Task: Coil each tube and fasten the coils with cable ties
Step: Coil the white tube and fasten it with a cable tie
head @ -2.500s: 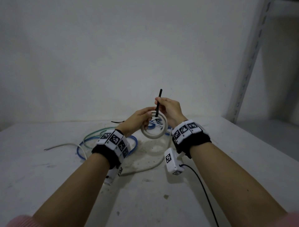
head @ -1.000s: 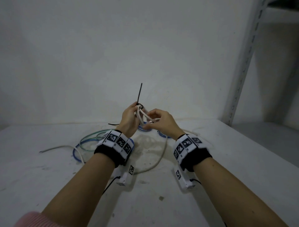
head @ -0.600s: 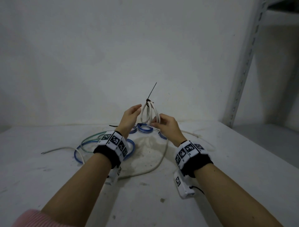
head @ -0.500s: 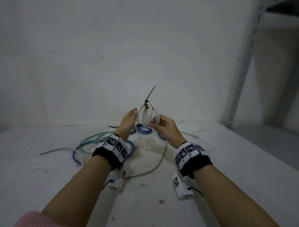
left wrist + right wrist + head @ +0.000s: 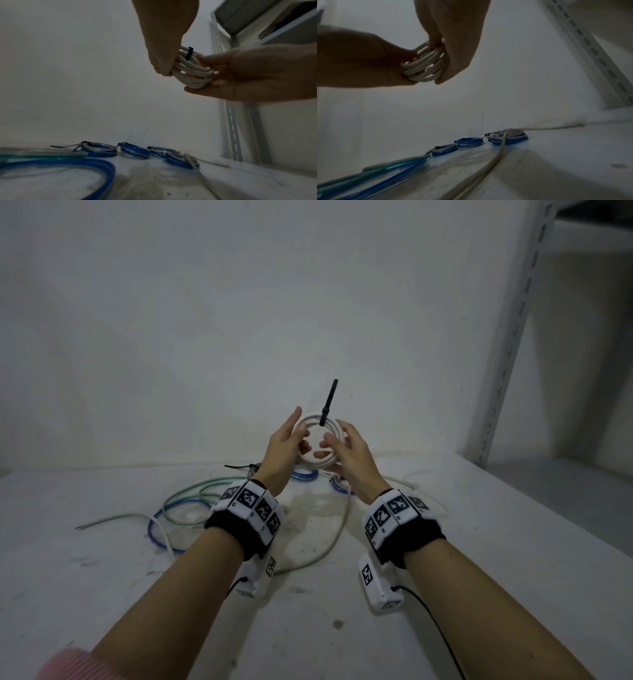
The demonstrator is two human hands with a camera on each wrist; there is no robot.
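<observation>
A small coil of white tube [image 5: 320, 464] is held up in the air above the table, its ring facing me. A black cable tie [image 5: 324, 415] is cinched round the top of it, its tail pointing straight up. My left hand [image 5: 286, 440] grips the coil's left side, thumb inside the ring. My right hand [image 5: 349, 450] holds the right side, fingers behind and thumb in front. The left wrist view shows the coil [image 5: 192, 70] and tie [image 5: 188, 54] between both hands. In the right wrist view the coil [image 5: 426, 65] is partly hidden by fingers.
Several tied blue coils [image 5: 303, 475] lie on the white table [image 5: 479, 542] by the back wall. Loose blue and green tubes [image 5: 178, 501] sprawl at left, and a loose white tube [image 5: 335, 539] runs below the hands. A spare black tie [image 5: 238, 466] lies at the back. A metal shelf upright [image 5: 507, 337] stands right.
The coil has turned from edge-on to facing me. My right hand let go of the tie's tail, and now both hands hold the coil's sides.
</observation>
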